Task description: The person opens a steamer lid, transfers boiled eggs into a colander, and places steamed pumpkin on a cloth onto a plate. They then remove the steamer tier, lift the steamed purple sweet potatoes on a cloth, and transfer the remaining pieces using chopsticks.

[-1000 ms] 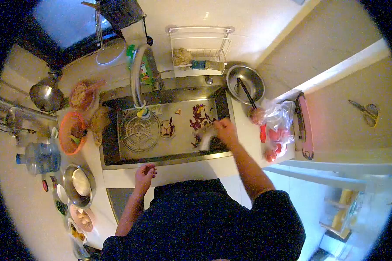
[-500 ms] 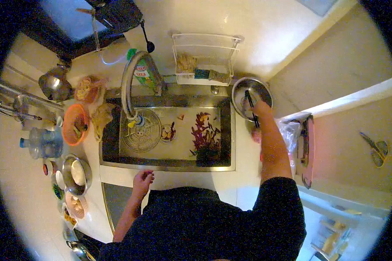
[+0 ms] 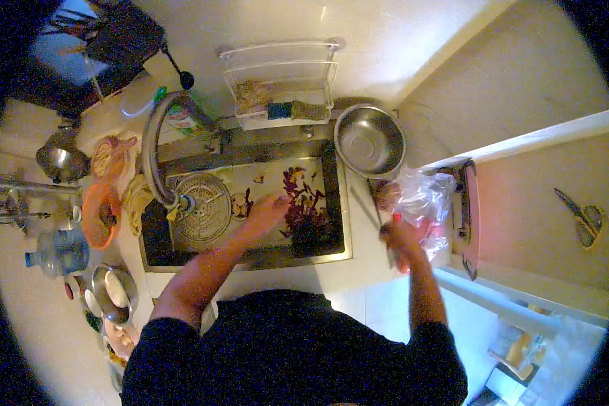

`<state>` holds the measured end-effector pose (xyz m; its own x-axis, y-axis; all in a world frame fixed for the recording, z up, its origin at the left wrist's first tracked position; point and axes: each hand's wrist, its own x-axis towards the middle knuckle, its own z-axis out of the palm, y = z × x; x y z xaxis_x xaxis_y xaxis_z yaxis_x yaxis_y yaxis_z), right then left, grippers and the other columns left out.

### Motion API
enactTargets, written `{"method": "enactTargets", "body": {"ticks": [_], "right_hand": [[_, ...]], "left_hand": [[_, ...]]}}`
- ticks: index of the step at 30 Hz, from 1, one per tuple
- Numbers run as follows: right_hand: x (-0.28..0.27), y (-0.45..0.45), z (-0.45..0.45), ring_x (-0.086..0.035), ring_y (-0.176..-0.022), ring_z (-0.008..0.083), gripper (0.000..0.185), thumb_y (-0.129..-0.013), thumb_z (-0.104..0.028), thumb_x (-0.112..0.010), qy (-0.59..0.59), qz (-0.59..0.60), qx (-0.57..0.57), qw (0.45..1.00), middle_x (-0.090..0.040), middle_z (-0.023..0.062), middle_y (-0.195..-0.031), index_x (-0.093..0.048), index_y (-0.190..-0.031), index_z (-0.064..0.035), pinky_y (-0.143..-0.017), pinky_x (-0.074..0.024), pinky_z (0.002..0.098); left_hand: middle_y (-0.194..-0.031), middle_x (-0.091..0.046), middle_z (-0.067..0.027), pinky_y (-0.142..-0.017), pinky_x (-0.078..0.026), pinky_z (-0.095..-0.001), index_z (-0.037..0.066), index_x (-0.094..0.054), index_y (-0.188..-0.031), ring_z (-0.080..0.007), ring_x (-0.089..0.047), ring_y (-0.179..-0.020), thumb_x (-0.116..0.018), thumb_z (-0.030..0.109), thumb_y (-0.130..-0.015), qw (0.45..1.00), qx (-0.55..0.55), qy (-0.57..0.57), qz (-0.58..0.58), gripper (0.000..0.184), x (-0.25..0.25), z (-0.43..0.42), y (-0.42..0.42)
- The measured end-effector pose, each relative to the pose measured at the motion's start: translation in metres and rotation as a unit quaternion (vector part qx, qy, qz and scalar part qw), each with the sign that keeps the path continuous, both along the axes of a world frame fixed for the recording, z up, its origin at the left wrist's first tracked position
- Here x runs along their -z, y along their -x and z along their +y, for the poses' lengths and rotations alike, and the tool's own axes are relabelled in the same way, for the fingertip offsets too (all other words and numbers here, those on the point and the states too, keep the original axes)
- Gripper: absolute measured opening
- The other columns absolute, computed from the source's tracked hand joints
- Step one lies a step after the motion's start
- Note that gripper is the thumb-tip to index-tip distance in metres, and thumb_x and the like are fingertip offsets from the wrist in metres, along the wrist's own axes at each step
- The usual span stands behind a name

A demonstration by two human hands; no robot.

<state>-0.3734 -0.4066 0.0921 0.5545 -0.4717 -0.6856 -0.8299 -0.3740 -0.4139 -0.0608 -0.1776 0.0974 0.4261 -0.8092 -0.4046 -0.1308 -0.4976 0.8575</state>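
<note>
My left hand point(image 3: 271, 208) reaches over the sink point(image 3: 247, 262), close to the dark red peel-like scraps point(image 3: 304, 203) on its floor. Its fingers are blurred, so I cannot tell whether they hold anything. On the counter right of the sink, my right hand point(image 3: 400, 238) is closed around the dark handle of what looks like a knife point(image 3: 367, 208), whose long grey part points up and left. Beyond that hand stands a metal bowl point(image 3: 371, 142) with nothing visible in it. A clear plastic bag point(image 3: 423, 199) with reddish contents lies beside my right hand.
A curved faucet point(image 3: 150, 145) arches over a round perforated metal tray point(image 3: 201, 206) in the sink. Left are an orange basket point(image 3: 101, 216), a water jug point(image 3: 61, 252) and a metal bowl point(image 3: 125, 312). A wire rack point(image 3: 284, 122) and scissors point(image 3: 582, 216) hang on walls.
My right hand has moved from the metal bowl down to the counter beside the bag. From the sink's front edge, my left hand has reached in toward the scraps. The view has shifted.
</note>
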Motion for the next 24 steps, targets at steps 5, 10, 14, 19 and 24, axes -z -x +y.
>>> {"method": "enactTargets", "body": {"ticks": [5,10,14,19,24], "right_hand": [[0.022,0.035,0.070,-0.058,-0.072,0.0344,0.025,-0.073,-0.030,-0.057,0.116,0.028,-0.057,0.991,-0.061,0.0155,-0.079,-0.060,-0.084,-0.0083,-0.065,-0.0445,0.0446],[0.056,0.040,0.071,-0.058,-0.069,0.0341,0.024,-0.072,-0.028,-0.058,0.191,0.020,0.032,0.981,-0.059,0.0167,-0.074,-0.055,-0.085,-0.0069,-0.058,-0.0436,0.0447],[0.076,0.048,0.060,-0.056,-0.072,0.0350,0.030,-0.071,-0.022,-0.064,0.253,-0.064,0.046,0.964,-0.059,0.0163,-0.086,-0.053,-0.094,-0.0068,-0.067,-0.0450,0.0410],[0.059,0.036,0.046,-0.055,-0.082,0.0334,0.037,-0.073,-0.025,-0.060,0.277,-0.110,0.113,0.948,-0.057,0.0167,-0.096,-0.052,-0.104,-0.0055,-0.074,-0.0437,0.0387],[0.028,0.034,0.029,-0.054,-0.087,0.0316,0.033,-0.076,-0.019,-0.056,0.303,-0.202,0.201,0.909,-0.056,0.0168,-0.100,-0.051,-0.105,-0.0034,-0.078,-0.0424,0.0362]], "left_hand": [[-0.085,-0.061,-0.0127,-0.064,-0.048,-0.0348,0.000,-0.051,-0.100,-0.0213,-0.060,-0.079,-0.061,0.026,-0.075,0.999,0.019,0.034,-0.013,0.038,0.135,-0.148,-0.020],[-0.082,-0.060,-0.0150,-0.054,-0.049,-0.0367,-0.001,-0.051,-0.097,-0.0252,-0.060,-0.066,-0.061,0.025,-0.073,0.995,-0.067,-0.068,0.028,0.037,0.052,-0.213,-0.001],[-0.078,-0.060,-0.0145,-0.048,-0.049,-0.0382,-0.001,-0.053,-0.095,-0.0262,-0.059,-0.059,-0.065,0.021,-0.068,0.988,-0.104,0.001,0.111,0.037,0.091,-0.231,0.007],[-0.073,-0.060,-0.0131,-0.049,-0.046,-0.0387,0.001,-0.057,-0.087,-0.0255,-0.057,-0.055,-0.065,0.022,-0.064,0.984,-0.144,0.042,0.095,0.032,0.159,-0.255,0.021],[-0.070,-0.059,-0.0115,-0.048,-0.046,-0.0377,0.003,-0.057,-0.084,-0.0239,-0.057,-0.054,-0.064,0.022,-0.065,0.976,-0.178,0.026,0.119,0.028,0.123,-0.237,0.027]]}}
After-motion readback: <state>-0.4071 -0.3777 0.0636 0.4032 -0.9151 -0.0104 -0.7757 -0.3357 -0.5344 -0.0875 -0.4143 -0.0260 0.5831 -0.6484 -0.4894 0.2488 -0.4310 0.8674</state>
